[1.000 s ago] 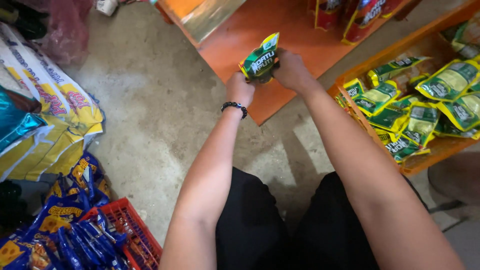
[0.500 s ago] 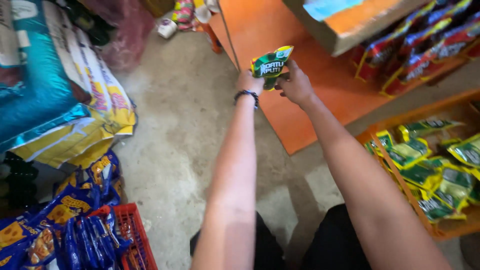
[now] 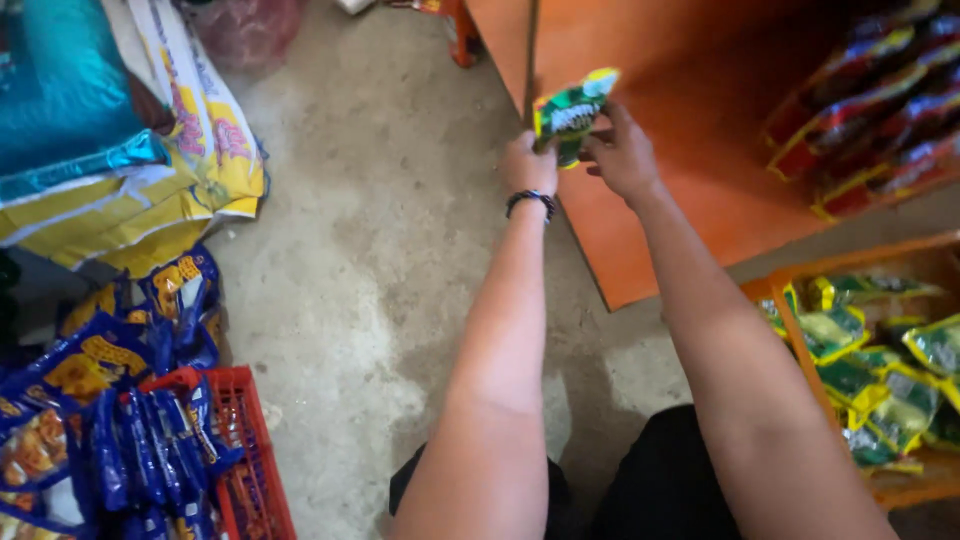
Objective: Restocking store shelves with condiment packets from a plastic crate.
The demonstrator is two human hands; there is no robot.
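I am gripping 1 green snack packet (image 3: 572, 112) at the upper middle of the frame, my left hand (image 3: 528, 165) and right hand (image 3: 622, 152) both closing on it. It is hanging over the orange shelf (image 3: 700, 190); I judge setting it down needs a steady reach.

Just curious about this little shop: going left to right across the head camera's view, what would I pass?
Blue snack packets → red crate → left hand → green packet → right hand → red packets on the orange shelf.
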